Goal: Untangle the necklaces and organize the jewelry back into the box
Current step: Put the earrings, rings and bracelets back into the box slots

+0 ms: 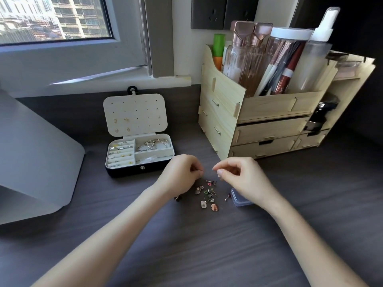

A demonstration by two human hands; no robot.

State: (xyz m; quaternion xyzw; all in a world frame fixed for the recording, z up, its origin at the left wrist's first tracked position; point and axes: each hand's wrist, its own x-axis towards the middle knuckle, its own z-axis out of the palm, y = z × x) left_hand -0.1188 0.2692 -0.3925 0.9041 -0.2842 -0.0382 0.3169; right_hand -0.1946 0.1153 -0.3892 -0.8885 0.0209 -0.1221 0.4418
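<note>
The open jewelry box (132, 169) sits on the dark wood-grain desk (186, 245). Stud earrings (121, 124) are pinned to the perforated cream panel of its raised lid (145, 104). Rings (121, 151) fill the slotted left half of its tray, and silver bangles (154, 144) lie in the compartment on the right.

Just right of the box's front corner, the left hand (182, 172) hovers with its fingers curled in and thumb and forefinger pressed tip to tip. A little further right of the box, the right hand (242, 175) mirrors it, thumb and forefinger meeting at the tips and the other fingers bent loosely above. Each pinch seems to close on a tiny piece, too small to make out.

On the desk in front of the box and to its right, below the gap between the two hands, lies a loose scatter of small earrings and charms (207, 193). A small clear plastic case (241, 201) rests just right of the scatter, partly under the right wrist. Right of the box stands a pale wooden desk organizer (269, 129) with drawers, holding bottles and brushes.
</note>
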